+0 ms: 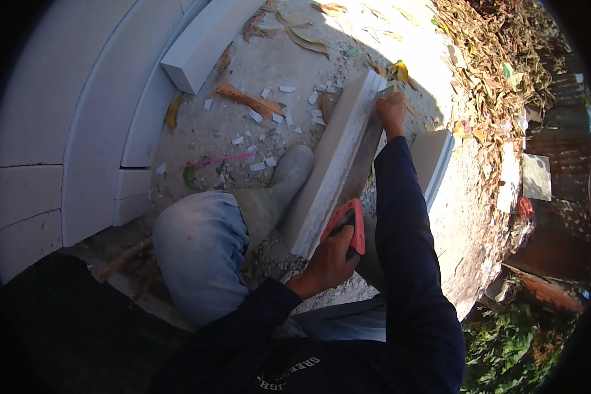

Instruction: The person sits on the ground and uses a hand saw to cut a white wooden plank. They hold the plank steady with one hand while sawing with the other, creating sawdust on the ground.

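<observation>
A hand saw (359, 167) with a red and black handle lies along the side of a long pale block (331, 151), its toothed edge against the block's rough, white-dusted face. My left hand (328, 264) is wrapped round the saw's handle at the near end. At the far end my right hand (392, 110) is closed on the blade's tip, close to the block's far corner. The block slants from near my feet up to the right, beside my grey boot (289, 174). My right forearm passes over the ground to the right of the blade.
Another pale slab (430, 157) lies right of my right forearm. Stacked pale blocks (98, 125) form a wall at the left, with a loose block (207, 43) beside it. Small white chips (256, 115), dry leaves (246, 100) and a pink strip (220, 159) litter the ground.
</observation>
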### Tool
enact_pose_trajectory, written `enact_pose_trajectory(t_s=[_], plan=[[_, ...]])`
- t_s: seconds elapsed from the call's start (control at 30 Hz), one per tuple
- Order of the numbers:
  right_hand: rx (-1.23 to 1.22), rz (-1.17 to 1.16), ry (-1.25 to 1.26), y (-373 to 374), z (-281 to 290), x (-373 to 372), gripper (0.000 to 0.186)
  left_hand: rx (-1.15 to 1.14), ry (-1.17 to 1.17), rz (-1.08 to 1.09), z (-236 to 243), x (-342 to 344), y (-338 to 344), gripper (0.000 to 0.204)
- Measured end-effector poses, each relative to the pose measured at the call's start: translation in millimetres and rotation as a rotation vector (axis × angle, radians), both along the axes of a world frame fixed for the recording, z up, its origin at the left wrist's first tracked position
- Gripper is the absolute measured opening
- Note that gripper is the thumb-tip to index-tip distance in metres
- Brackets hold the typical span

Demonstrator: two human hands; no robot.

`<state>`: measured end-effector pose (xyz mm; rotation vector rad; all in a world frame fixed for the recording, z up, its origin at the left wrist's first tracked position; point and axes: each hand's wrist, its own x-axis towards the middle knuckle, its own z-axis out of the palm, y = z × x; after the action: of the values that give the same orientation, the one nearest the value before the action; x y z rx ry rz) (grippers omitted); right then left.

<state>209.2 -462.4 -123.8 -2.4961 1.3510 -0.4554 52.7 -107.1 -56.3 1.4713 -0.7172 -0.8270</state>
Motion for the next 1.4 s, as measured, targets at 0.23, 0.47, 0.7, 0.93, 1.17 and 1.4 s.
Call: enact_pose_trajectory(t_s=[0.23, 0.47, 0.7, 0.93, 1.17, 1.4], plan=[[0.011, 0.013, -0.017, -4, -6, -2, 0.027, 0.062, 0.071, -0.036, -1, 2, -1, 0.025], [-0.093, 0.132, 0.02, -14, -21, 4, 0.025, 0.089, 0.008, 0.013, 1, 2, -2, 0.027], [0.438, -0.055, -0.286, -9, -41, -16, 0.027, 0.358, -0.29, -0.124, 11, 2, -1, 0.023], [0.426, 0.069, -0.499, -28, -24, -13, 0.021, 0.196, -0.363, 0.006, -3, -10, -5, 0.016], [0.151, -0.029, -0.222, -47, -10, -12, 0.029, 0.1, -0.227, 0.025, -3, -9, -12, 0.026], [0.091, 0.026, -0.066, -41, -12, 0, 0.029, 0.047, -0.115, 0.059, -1, -10, -21, 0.029]])
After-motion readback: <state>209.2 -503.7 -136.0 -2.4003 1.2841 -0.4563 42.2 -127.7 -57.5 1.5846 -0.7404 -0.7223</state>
